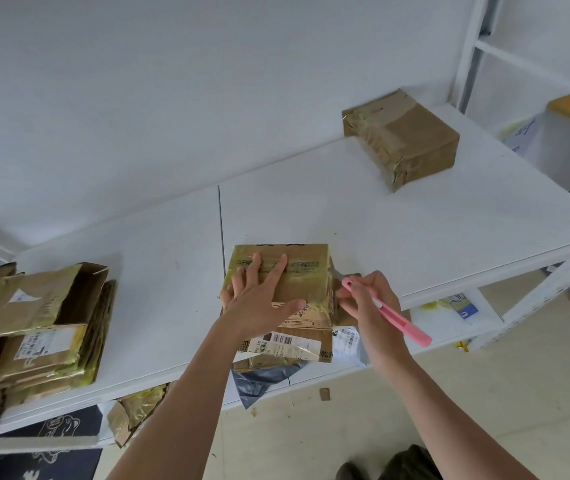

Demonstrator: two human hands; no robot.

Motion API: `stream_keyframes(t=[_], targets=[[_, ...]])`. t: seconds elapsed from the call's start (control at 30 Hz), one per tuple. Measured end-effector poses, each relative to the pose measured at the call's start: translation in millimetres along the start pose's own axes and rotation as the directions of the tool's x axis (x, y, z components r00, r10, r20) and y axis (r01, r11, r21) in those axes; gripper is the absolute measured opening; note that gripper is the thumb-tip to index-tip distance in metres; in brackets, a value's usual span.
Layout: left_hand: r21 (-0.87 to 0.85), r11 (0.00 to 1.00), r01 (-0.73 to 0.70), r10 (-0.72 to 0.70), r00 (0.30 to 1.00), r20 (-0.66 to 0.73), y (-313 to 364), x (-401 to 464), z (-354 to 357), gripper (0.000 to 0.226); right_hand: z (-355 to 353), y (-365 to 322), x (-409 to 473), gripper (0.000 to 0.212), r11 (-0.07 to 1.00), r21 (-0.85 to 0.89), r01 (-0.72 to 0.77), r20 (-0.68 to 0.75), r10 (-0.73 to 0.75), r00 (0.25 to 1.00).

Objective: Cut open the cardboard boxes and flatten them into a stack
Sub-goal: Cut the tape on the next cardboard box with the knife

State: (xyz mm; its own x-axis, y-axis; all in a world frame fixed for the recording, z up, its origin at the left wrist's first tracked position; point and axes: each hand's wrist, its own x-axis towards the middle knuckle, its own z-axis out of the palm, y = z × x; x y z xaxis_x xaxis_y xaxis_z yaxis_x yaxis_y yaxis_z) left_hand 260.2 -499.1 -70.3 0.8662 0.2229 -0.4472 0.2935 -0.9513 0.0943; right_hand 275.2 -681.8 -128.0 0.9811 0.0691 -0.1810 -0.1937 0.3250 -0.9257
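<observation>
Two bare hands work at a taped cardboard box (288,285) near the front edge of the white counter (415,230). The left hand (259,303) lies flat on the box's top, fingers straight and spread, thumb reaching toward the box's near edge, pressing it down without gripping. The right hand (370,299) has its fingers curled round a pink utility knife (385,311), held like a pen; the blade end points at the box's right side, and the pink handle sticks out back and to the right past the wrist. The box is glossy with yellowish tape and rests on a flatter piece of cardboard bearing a barcode label (292,342), which overhangs the counter's front edge. A grey plastic mailer (263,379) hangs below that edge.

On the counter's left end sits a stack of flattened boxes (44,327), also shiny with tape. Well apart, at the far right corner, stands another sealed box (403,138) wrapped in brown tape. Small cardboard scraps (325,393) lie on the floor (484,393) below.
</observation>
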Motion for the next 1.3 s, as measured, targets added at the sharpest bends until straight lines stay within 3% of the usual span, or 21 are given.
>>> stream_keyframes(t=[0.3, 0.4, 0.53, 0.6, 0.67, 0.73, 0.83, 0.9, 1.0, 1.1, 1.2, 1.3], targets=[[-0.035, 0.999, -0.008, 0.008, 1.000, 0.001, 0, -1, 0, 0.087, -12, 12, -22, 0.014, 0.987, -0.141, 0.073, 0.049, -0.066, 0.997], [-0.091, 0.996, -0.011, 0.011, 1.000, 0.007, -1, -3, 0, 0.088, -24, 5, -19, 0.008, 0.945, -0.275, 0.178, 0.179, -0.131, 0.975], [-0.163, 0.987, -0.006, 0.006, 1.000, 0.001, 1, -2, 2, 0.088, -51, -12, -17, 0.023, 0.892, -0.371, 0.257, 0.365, -0.114, 0.924], [-0.193, 0.981, 0.005, -0.004, 1.000, 0.007, 3, 0, 4, 0.088, -63, -21, -4, 0.018, 0.861, -0.371, 0.349, 0.355, -0.215, 0.910], [-0.236, 0.972, 0.011, -0.010, 1.000, 0.006, 4, 2, 6, 0.082, -75, -23, 29, 0.009, 0.753, -0.498, 0.429, 0.289, -0.322, 0.902], [-0.257, 0.966, 0.021, -0.028, 0.999, -0.025, 5, 3, 9, 0.074, -90, -17, 73, 0.004, 0.536, -0.695, 0.479, 0.338, -0.344, 0.876], [-0.177, 0.984, 0.026, -0.046, 0.993, -0.113, 7, 2, 18, 0.079, -106, 1, 122, 0.015, 0.141, -0.864, 0.484, 0.439, -0.258, 0.860], [-0.167, 0.986, 0.019, -0.045, 0.987, -0.155, 7, 1, 22, 0.082, -108, 5, 136, 0.024, 0.040, -0.894, 0.446, 0.426, -0.229, 0.875], [-0.184, 0.983, 0.010, -0.042, 0.985, -0.169, 6, 0, 22, 0.083, -98, -2, 145, 0.045, 0.119, -0.939, 0.324, 0.310, -0.122, 0.943], [-0.159, 0.987, -0.008, -0.014, 0.991, -0.137, 2, -2, 18, 0.082, -80, -17, 145, 0.059, 0.120, -0.961, 0.249, 0.237, -0.107, 0.966], [-0.202, 0.976, -0.084, 0.066, 0.993, -0.096, -13, -8, 7, 0.081, -40, -36, 123, 0.048, 0.257, -0.859, 0.443, 0.420, -0.139, 0.897], [-0.240, 0.960, -0.146, 0.127, 0.987, -0.095, -25, -16, 2, 0.087, 15, -50, 83, 0.047, 0.425, -0.649, 0.631, 0.682, -0.044, 0.730]])
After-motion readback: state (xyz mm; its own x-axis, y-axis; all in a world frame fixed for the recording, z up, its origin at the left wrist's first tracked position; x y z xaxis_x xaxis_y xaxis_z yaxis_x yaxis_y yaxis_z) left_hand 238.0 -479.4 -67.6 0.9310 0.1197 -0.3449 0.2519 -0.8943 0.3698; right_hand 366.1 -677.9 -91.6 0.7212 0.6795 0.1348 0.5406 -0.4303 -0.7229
